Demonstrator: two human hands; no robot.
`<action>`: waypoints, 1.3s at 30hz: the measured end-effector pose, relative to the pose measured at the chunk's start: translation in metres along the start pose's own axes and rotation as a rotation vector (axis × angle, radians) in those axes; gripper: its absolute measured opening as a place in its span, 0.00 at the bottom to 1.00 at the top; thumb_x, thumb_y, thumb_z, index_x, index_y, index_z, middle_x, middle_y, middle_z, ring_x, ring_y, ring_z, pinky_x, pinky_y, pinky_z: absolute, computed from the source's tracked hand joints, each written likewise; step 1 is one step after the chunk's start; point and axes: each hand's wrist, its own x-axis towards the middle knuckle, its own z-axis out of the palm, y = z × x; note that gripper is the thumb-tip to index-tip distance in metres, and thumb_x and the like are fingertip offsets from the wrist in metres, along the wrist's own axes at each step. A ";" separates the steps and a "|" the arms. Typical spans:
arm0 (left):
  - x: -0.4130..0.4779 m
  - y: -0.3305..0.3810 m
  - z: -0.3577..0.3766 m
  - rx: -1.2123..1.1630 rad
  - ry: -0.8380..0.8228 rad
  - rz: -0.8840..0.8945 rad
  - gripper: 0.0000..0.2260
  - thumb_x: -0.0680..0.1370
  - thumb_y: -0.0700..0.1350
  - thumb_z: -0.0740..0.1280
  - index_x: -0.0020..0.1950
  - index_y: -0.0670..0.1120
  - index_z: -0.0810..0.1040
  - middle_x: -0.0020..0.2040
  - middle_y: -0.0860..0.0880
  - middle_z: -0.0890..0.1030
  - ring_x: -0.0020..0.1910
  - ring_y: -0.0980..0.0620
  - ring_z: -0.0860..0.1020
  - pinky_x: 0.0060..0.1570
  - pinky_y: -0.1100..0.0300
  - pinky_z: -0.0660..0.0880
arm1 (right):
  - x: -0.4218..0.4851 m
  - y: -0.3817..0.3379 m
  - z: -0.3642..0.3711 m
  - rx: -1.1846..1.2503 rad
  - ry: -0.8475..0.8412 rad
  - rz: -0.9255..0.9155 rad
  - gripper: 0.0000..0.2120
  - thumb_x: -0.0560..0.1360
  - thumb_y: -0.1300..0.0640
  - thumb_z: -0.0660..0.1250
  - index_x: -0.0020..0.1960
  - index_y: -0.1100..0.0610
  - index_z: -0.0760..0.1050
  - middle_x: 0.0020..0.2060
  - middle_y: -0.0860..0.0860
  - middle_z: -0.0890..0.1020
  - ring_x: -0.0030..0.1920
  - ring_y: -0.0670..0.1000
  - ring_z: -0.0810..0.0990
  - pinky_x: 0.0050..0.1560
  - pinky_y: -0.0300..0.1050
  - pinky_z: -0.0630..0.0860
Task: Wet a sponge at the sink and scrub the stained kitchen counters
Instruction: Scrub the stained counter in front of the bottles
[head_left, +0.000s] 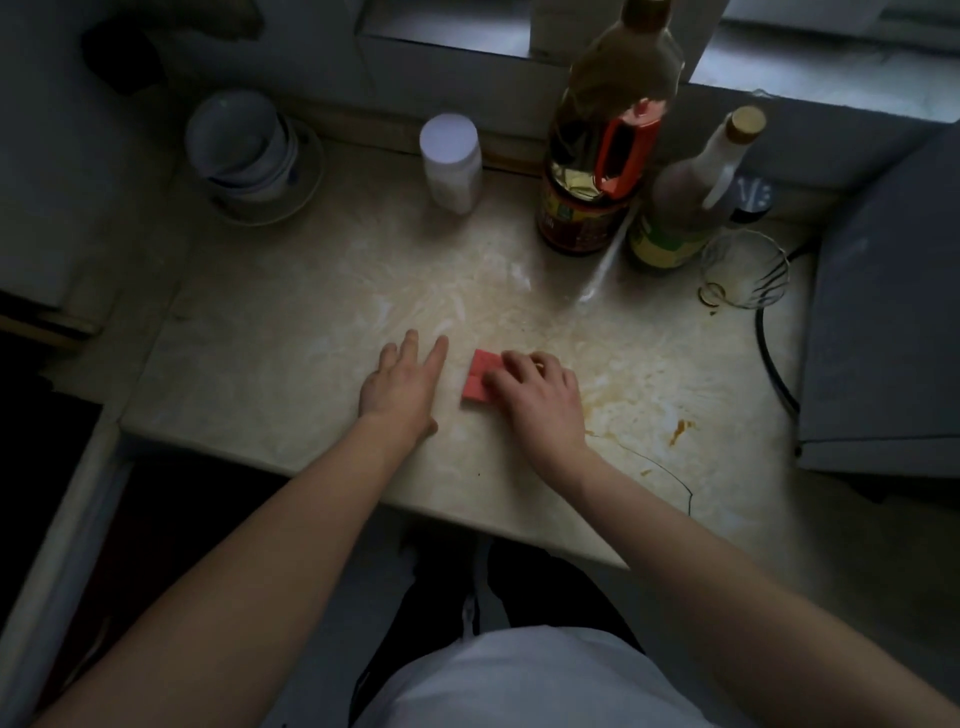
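The right hand (540, 397) presses curled fingers onto a flat, square pink sponge (480, 382) near the front edge of the glossy, marbled beige counter (311, 291). The left hand (402, 387) lies flat beside it, fingers spread, holding nothing. Brown smears (678, 428) streak the surface toward the front right corner.

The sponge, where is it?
In the head view, the sponge lies mid-counter under the right hand, just right of the flat left hand.
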 end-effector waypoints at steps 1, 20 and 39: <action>0.003 0.001 0.000 0.006 -0.015 0.009 0.54 0.67 0.48 0.79 0.79 0.58 0.43 0.80 0.46 0.47 0.77 0.40 0.52 0.66 0.47 0.69 | 0.008 0.002 -0.003 0.004 0.000 0.014 0.14 0.81 0.50 0.59 0.65 0.46 0.75 0.73 0.51 0.73 0.70 0.63 0.68 0.62 0.57 0.68; 0.011 0.001 0.006 -0.022 -0.006 0.016 0.50 0.71 0.35 0.74 0.79 0.59 0.44 0.80 0.46 0.44 0.78 0.39 0.48 0.61 0.50 0.72 | 0.099 0.039 -0.020 0.030 0.088 0.141 0.14 0.80 0.51 0.65 0.65 0.46 0.75 0.69 0.50 0.74 0.65 0.61 0.72 0.62 0.56 0.68; -0.037 0.016 0.039 0.044 0.114 0.250 0.29 0.79 0.36 0.55 0.79 0.51 0.53 0.80 0.41 0.50 0.77 0.40 0.53 0.69 0.49 0.65 | -0.123 -0.031 0.019 -0.021 -0.078 0.075 0.20 0.74 0.48 0.68 0.65 0.43 0.72 0.69 0.48 0.72 0.63 0.59 0.71 0.57 0.54 0.71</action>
